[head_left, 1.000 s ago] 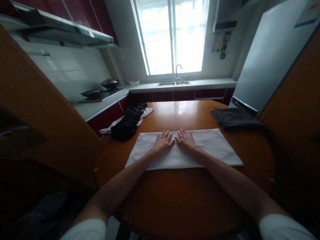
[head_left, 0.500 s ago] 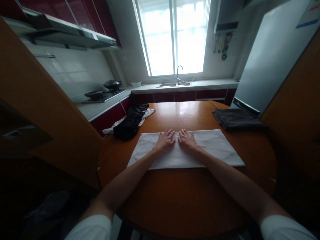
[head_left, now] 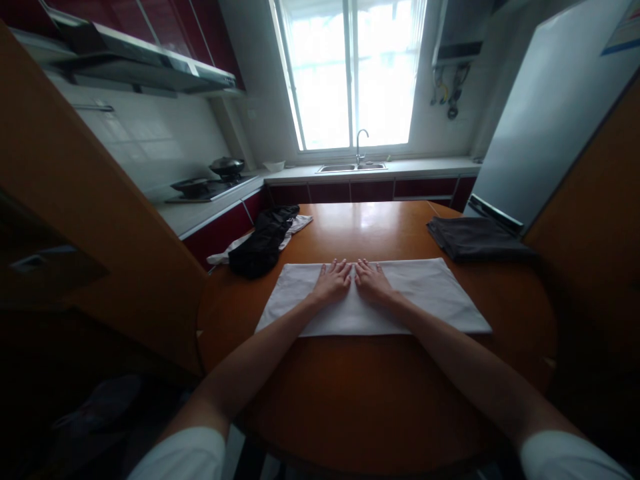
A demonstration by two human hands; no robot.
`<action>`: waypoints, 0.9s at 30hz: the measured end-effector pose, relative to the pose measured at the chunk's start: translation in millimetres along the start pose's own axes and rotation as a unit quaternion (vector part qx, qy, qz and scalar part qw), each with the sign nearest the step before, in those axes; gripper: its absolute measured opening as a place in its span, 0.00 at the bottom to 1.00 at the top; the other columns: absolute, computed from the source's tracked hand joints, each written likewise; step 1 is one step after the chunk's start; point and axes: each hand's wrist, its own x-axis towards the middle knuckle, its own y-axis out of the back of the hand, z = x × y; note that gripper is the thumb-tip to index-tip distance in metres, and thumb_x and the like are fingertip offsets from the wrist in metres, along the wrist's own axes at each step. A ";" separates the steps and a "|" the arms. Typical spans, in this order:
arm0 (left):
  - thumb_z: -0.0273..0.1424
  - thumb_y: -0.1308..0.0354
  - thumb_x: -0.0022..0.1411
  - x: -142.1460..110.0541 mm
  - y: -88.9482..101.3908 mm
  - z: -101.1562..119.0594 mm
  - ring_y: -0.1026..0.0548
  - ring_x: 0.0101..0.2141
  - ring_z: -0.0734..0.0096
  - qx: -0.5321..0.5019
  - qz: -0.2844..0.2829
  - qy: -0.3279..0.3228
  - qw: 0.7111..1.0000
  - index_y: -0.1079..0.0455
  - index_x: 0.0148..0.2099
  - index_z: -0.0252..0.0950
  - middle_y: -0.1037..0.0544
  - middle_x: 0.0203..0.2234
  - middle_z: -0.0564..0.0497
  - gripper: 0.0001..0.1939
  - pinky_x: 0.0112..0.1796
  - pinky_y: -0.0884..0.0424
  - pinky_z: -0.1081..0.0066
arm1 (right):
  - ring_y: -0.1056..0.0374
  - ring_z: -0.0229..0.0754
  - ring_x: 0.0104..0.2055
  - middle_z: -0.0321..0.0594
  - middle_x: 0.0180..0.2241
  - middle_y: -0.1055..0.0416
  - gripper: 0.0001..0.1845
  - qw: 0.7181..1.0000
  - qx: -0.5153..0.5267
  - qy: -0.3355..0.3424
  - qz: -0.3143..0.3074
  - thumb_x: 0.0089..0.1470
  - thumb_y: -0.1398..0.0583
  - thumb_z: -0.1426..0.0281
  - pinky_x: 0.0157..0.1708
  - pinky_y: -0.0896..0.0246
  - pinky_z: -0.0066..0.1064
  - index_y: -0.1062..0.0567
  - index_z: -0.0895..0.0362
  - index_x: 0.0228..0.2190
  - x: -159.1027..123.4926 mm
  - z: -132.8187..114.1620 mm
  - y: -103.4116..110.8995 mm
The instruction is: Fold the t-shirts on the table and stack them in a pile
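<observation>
A folded white cloth lies flat across the round wooden table. My left hand rests palm down on the middle of the cloth, fingers stretched out. My right hand lies flat right beside it, fingers also spread, the two hands almost touching. Neither hand holds anything.
A crumpled black garment over a white one sits at the table's far left. A folded dark grey cloth lies at the far right. An orange panel stands left, a fridge right, a counter with a sink behind.
Both hands stay flat on the white cloth, drawn slightly closer together. The view has shifted a little to the left.
</observation>
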 end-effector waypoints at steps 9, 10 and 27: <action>0.42 0.60 0.73 -2.0 2.5 3.6 0.53 0.70 0.50 -0.037 -0.001 0.003 0.999 0.49 0.73 0.42 0.48 0.72 0.47 0.30 0.65 0.56 0.42 | 0.58 0.47 0.73 0.49 0.71 0.51 0.31 1.000 0.002 -0.003 -0.002 0.67 0.55 0.66 0.69 0.68 0.49 0.43 0.63 0.67 0.9 0.4 0.6; 0.43 0.59 0.73 -1.6 4.2 3.8 0.54 0.70 0.50 -0.048 0.000 0.008 0.999 0.50 0.74 0.43 0.49 0.72 0.47 0.31 0.65 0.56 0.42 | 0.58 0.47 0.73 0.49 0.71 0.51 0.31 1.000 0.000 -0.003 -0.002 0.67 0.55 0.66 0.69 0.68 0.49 0.43 0.63 0.67 1.0 0.4 0.3; 0.37 0.28 0.50 -35.4 82.0 -161.5 0.23 0.27 0.61 -0.185 -0.063 0.302 0.933 0.29 0.27 0.34 0.25 0.20 0.49 0.15 0.30 0.30 0.71 | 0.59 0.46 0.73 0.48 0.71 0.53 0.31 1.000 -0.009 -0.005 0.000 0.67 0.55 0.67 0.69 0.67 0.49 0.43 0.63 0.67 -0.6 1.3 -2.4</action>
